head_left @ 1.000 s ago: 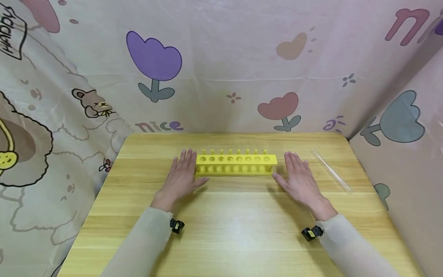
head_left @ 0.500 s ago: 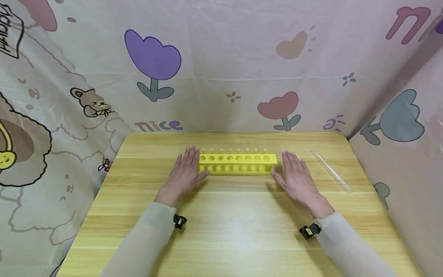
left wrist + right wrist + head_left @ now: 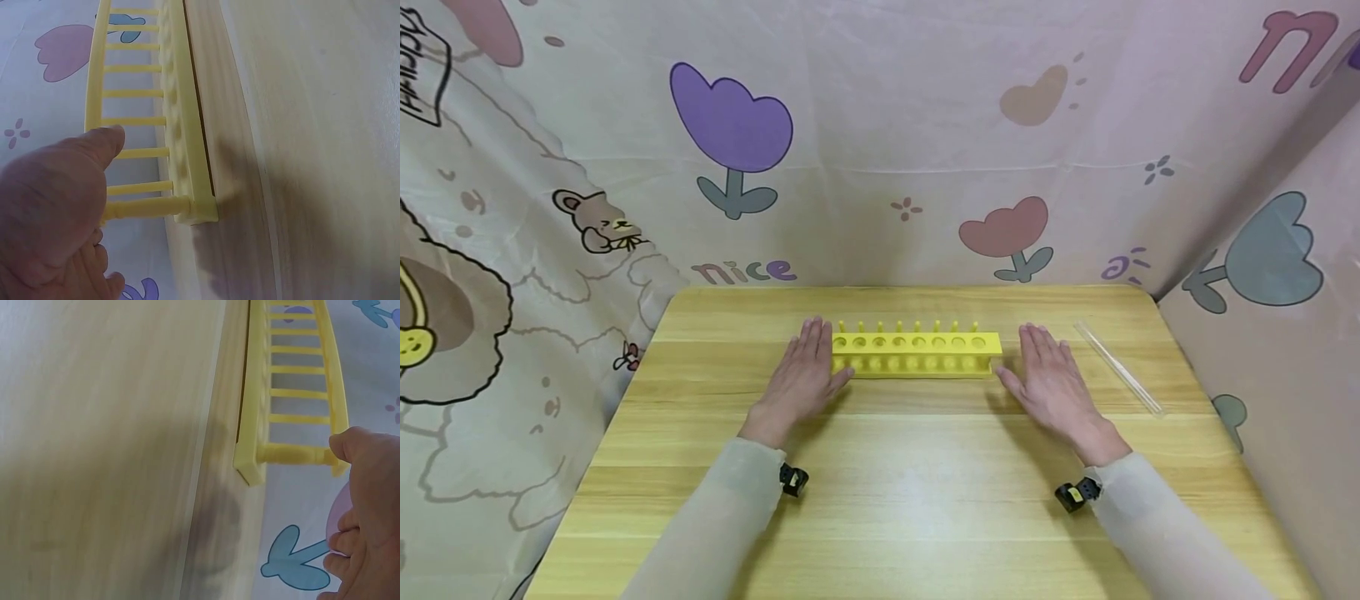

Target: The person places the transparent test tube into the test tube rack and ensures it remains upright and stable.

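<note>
A yellow test tube rack (image 3: 917,343) stands on the wooden table, with a row of round holes along its top and several pegs behind. My left hand (image 3: 797,379) is at its left end, fingers straight and together, thumb angled over the front corner. In the left wrist view that thumb (image 3: 103,142) overlaps the upper bar of the rack (image 3: 187,119). Beyond the opposite end, my right hand (image 3: 1052,383) is held flat with straight fingers, a small gap showing between it and the rack. The right wrist view has its thumb (image 3: 345,444) near the rack's end post (image 3: 297,454).
To the right of the right hand, a clear glass tube (image 3: 1120,369) lies slantwise on the table (image 3: 917,500). A printed curtain (image 3: 865,108) hangs behind the table's back edge and along both sides.
My left hand has shifted slightly right, now covering the rack's left end. My right hand came a little inward, then drew back to the right. The rack looks unmoved.
</note>
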### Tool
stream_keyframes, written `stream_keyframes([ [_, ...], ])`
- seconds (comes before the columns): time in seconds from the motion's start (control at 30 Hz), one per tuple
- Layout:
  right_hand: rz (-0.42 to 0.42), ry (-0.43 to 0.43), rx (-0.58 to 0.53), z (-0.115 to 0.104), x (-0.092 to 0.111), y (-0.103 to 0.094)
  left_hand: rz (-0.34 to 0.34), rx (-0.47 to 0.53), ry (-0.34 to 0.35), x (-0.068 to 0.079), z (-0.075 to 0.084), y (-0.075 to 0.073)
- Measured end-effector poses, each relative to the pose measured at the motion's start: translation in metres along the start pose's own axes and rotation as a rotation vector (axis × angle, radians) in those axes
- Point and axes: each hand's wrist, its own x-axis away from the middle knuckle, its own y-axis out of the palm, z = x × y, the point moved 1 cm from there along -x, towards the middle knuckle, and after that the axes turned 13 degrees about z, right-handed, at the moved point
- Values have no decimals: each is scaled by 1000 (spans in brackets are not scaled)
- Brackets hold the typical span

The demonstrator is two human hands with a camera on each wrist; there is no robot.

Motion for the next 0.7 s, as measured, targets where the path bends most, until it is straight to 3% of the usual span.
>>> stream_keyframes([
  [0.27,23,34,-2,18,-2,-6,-22,5,1,1,-1,-3],
  [0.5,60,58,65,49,-5,-13,-12,10,12,1,-1,-4],
  [0.7,29,157,121,81,-9,-23,-11,20,8,0,-2,-3],
])
